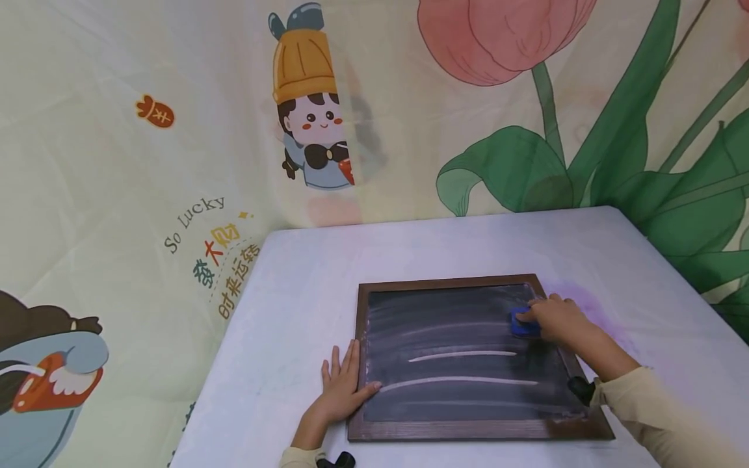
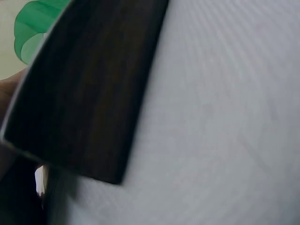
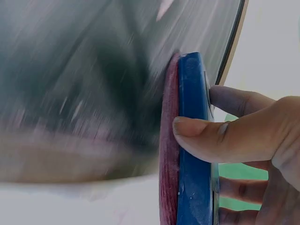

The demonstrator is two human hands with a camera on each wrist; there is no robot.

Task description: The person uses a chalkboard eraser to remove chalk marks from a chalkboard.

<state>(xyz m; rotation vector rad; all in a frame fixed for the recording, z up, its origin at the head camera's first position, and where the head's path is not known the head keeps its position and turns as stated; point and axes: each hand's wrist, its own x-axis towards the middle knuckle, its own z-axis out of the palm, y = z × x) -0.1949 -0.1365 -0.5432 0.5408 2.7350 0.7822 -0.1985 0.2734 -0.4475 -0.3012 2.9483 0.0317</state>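
Observation:
A dark chalkboard (image 1: 445, 403) with a brown wooden frame lies on the white table, bearing two white chalk lines and faint smears. My right hand (image 1: 558, 320) grips a blue eraser (image 1: 525, 323) at the board's upper right. In the right wrist view, the thumb and fingers pinch the eraser's blue body (image 3: 194, 187), and its reddish felt pad (image 3: 168, 154) faces the board. My left hand (image 1: 342, 388) rests at the frame's left edge, fingers straight, thumb reaching over the frame. The left wrist view shows mostly the frame's dark side (image 2: 93, 93); little of that hand appears.
The white table (image 1: 281, 312) extends around the board, with a faint purple stain (image 1: 585, 305) to its right. Behind stands a printed cloth (image 1: 386, 130) with a tulip and cartoon figures. Black straps sit at both wrists.

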